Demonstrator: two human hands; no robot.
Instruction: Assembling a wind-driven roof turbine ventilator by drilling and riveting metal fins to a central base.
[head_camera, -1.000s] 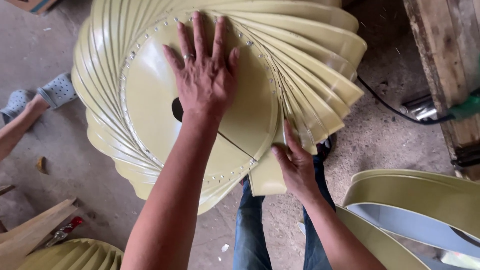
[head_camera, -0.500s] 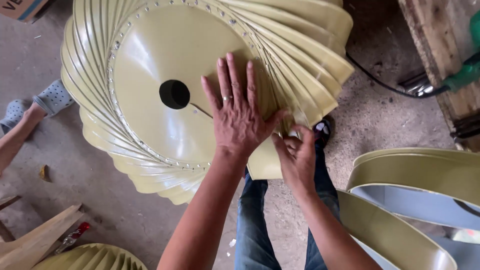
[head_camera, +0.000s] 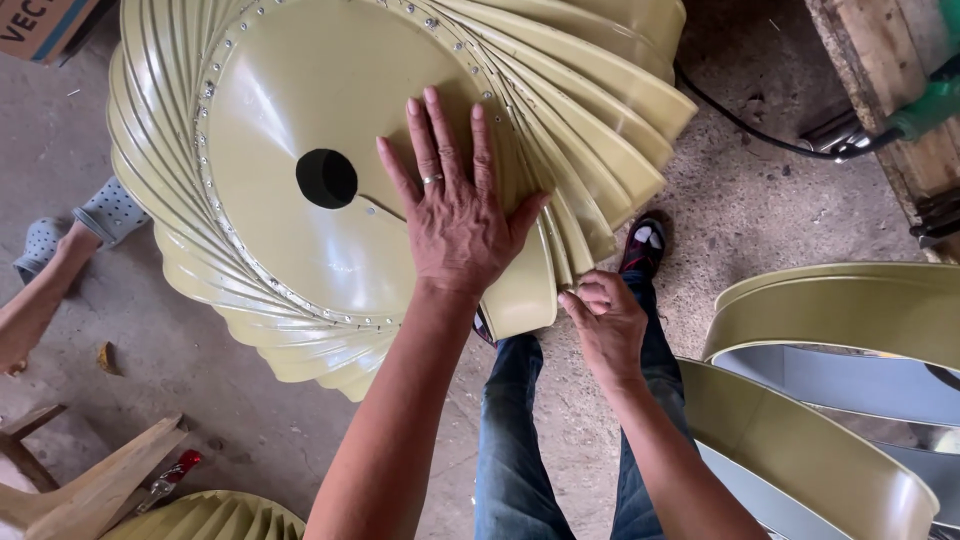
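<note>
A large pale olive-yellow metal ventilator dome (head_camera: 300, 130) with curved overlapping blades fills the upper middle of the head view, its flat round plate with a dark centre hole (head_camera: 327, 178) facing me. My left hand (head_camera: 455, 210) lies flat on the plate's right side, fingers spread, a ring on one finger. My right hand (head_camera: 608, 322) pinches the lower edge of one blade (head_camera: 525, 290) at the dome's lower right. My legs in blue jeans (head_camera: 520, 440) stand below it.
Several curved olive metal rings (head_camera: 830, 330) lie at the right. A wooden bench with a green tool (head_camera: 925, 105) and a black cable (head_camera: 745, 125) is at top right. Another person's foot in a grey clog (head_camera: 110, 210) is at the left. A wooden stool (head_camera: 90, 480) and a second dome (head_camera: 215, 515) are at bottom left.
The dome has shifted left and lower in view. My left hand slid from the plate's top toward its right side. My right hand stayed at the blade's lower edge.
</note>
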